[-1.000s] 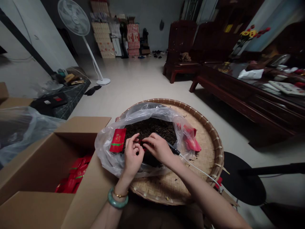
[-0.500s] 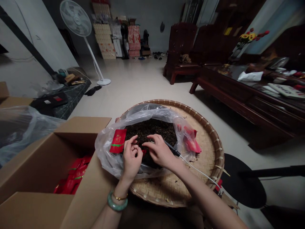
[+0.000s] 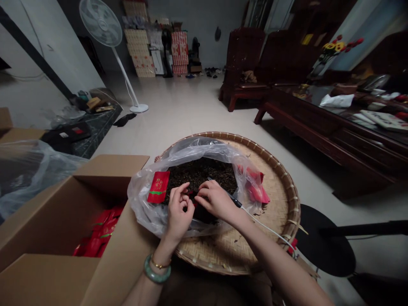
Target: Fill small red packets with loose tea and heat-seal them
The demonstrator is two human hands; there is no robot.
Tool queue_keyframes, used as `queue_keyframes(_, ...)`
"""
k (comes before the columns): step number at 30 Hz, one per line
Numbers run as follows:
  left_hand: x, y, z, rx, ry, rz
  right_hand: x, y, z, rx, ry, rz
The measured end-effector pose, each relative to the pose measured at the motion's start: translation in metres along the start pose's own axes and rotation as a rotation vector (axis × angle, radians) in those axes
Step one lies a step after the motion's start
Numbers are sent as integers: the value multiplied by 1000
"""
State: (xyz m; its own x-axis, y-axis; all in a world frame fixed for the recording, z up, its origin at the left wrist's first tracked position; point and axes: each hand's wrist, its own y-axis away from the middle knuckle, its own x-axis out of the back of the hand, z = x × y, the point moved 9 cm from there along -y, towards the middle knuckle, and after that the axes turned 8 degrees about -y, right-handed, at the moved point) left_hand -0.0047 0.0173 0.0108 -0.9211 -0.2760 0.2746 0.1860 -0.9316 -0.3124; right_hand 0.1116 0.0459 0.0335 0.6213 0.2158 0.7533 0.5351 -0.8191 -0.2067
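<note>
Two bare hands, close tog. but apart, over the open clear bag (image 3: 140,208) of dark leaves (image 3: 207,170) on a round tray (image 3: 277,191). L hand (image 3: 179,212): fingers curled, thumb nearly meeting them, narrow; R hand (image 3: 218,202): palm down, thumb & fingertips brought in narrow too. A red bit (image 3: 195,205) shows betw. the tips, mostly hidden, so from here can't tell which hand has it, if either. L wrist has a green bangle (image 3: 157,278) plus a thin gold bracelet (image 3: 159,265). Red packet (image 3: 158,187) w/ green stripe lies on the bag's L edge, near the L hand. Black tool (image 3: 236,202) w/ white cord (image 3: 270,228) pokes out just beside the R hand. More red packs (image 3: 261,193) on the tray's R side, partly behind the bag's film. Carton (image 3: 124,255) on the L, red packs inside.
</note>
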Motion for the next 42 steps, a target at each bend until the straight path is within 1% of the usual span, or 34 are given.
queue_keyframes(2,-3,2,1,-12,-12,-32,1,0,4,-63,42,27)
queue_keyframes(4,-3,2,1,-11,-9,-37,3,2,2,-80,36,36)
queue_keyframes(7,0,2,-1,21,14,5,1,7,-10,26,-36,4)
queue_keyframes(9,1,1,-4,37,36,19,-5,11,-16,85,-48,-27)
queue_keyframes(10,0,0,-4,33,40,21,-8,12,-14,82,-41,-35)
queue_keyframes(12,1,-3,-5,9,12,20,-13,12,-5,31,-57,-29)
queue_keyframes(14,5,-7,-9,-14,-55,6,-12,10,6,-22,-140,11)
queue_keyframes(16,6,-11,-18,2,-100,-57,-3,10,14,-33,-255,82)
queue_keyframes(17,5,-12,-25,32,-87,-114,3,10,17,-29,-308,118)
queue_keyframes(19,-2,-11,-39,132,12,-264,15,12,22,-27,-382,165)
queue_keyframes(21,-11,-7,-50,256,119,-399,23,16,26,-45,-419,166)
queue_keyframes(22,-14,-4,-53,308,151,-446,26,17,27,-53,-423,154)
queue_keyframes(24,-18,-1,-55,368,168,-487,31,19,26,-52,-409,122)
queue_keyframes(26,-20,-1,-53,377,164,-482,36,21,24,-40,-384,102)
queue_keyframes(28,-21,-2,-51,367,158,-457,41,21,23,-34,-363,109)
queue_keyframes(34,-23,0,-46,319,98,-379,52,25,23,-52,-341,223)
queue_keyframes(36,-25,3,-45,301,86,-364,49,25,21,-69,-328,195)
queue_keyframes(38,-27,5,-42,284,73,-360,43,23,19,-99,-331,132)
queue_keyframes(40,-31,7,-38,270,55,-380,38,22,17,-114,-327,82)
queue_keyframes(42,-35,9,-34,257,31,-413,33,20,14,-98,-287,36)
